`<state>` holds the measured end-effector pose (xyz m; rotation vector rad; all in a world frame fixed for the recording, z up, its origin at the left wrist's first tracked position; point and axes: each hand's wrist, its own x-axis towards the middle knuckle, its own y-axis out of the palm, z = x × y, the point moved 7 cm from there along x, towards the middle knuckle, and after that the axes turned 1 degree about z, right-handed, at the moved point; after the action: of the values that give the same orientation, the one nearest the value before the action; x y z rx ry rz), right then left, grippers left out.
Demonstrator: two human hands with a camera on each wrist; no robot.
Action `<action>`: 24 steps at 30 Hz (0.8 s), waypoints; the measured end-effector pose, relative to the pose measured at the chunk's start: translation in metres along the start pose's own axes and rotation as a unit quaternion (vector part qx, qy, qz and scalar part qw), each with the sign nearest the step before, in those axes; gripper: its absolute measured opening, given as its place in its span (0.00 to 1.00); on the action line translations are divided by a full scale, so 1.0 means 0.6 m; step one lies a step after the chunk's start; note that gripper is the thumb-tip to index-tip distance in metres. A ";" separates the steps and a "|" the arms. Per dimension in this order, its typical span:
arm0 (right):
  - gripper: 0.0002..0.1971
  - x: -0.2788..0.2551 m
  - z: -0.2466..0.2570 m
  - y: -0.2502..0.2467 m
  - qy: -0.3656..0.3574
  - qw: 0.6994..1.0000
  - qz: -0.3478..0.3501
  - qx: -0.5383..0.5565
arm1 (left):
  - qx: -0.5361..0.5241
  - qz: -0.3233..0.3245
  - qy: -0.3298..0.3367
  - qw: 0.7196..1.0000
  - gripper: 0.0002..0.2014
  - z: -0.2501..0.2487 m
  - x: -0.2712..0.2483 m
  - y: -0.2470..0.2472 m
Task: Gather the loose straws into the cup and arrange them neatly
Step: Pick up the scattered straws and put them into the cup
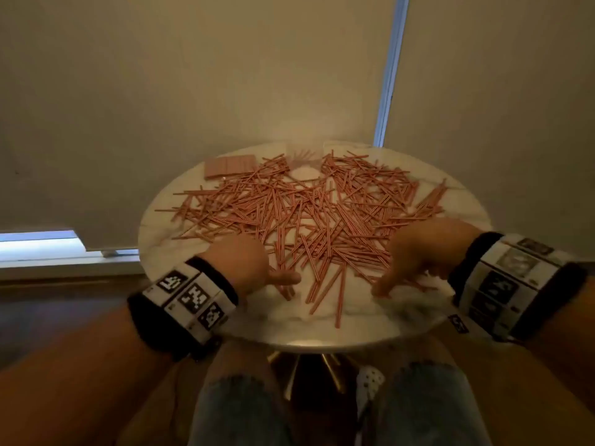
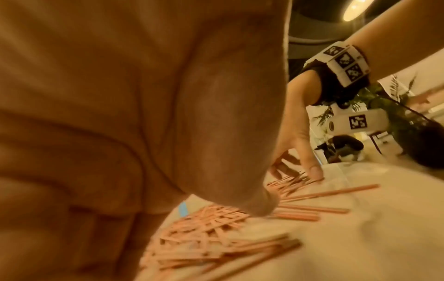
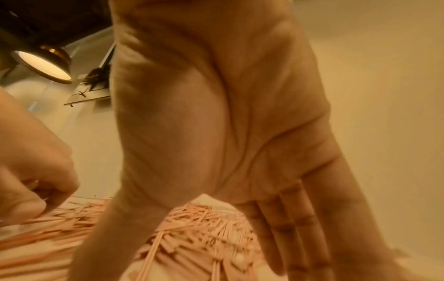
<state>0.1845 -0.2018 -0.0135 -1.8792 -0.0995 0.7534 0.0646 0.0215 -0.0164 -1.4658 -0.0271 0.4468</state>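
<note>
Both hands (image 1: pixel 240 259) (image 1: pixel 421 252) w/ fingers on loose straws (image 1: pixel 306 207), round table (image 1: pixel 370 320).

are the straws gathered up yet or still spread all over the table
Spread. The straws lie crisscrossed flat over most of the round table, none bundled. The left hand and right hand reach down at the pile's near edge.

Straws (image 1: pixel 299 214) red-white striped; table (image 1: pixel 363 320) white marbled; wristbands (image 1: pixel 190 300) black-white checkered.
</note>
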 end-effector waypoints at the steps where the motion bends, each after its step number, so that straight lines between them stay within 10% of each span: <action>1: 0.40 -0.004 0.003 0.004 -0.001 1.000 -0.001 0.018 | -0.018 0.023 -0.003 1.000 0.45 -0.012 -0.005 0.009; 7: 0.30 0.077 0.028 -0.018 -0.061 0.994 -0.005 0.091 | 0.029 0.036 0.027 0.999 0.46 -0.069 0.043 -0.005; 16: 0.18 0.189 0.065 -0.112 -0.148 0.987 -0.053 0.026 | -0.071 0.068 0.088 0.991 0.10 -0.047 0.197 -0.051; 24: 0.18 0.182 0.072 -0.114 -0.155 0.984 -0.084 -0.002 | -0.049 0.021 0.033 0.998 0.14 -0.033 0.226 -0.066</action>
<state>0.2664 -0.0936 -0.0145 -1.7187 -0.4519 0.9227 0.2058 0.0426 -0.0146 -1.5795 0.0345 0.4369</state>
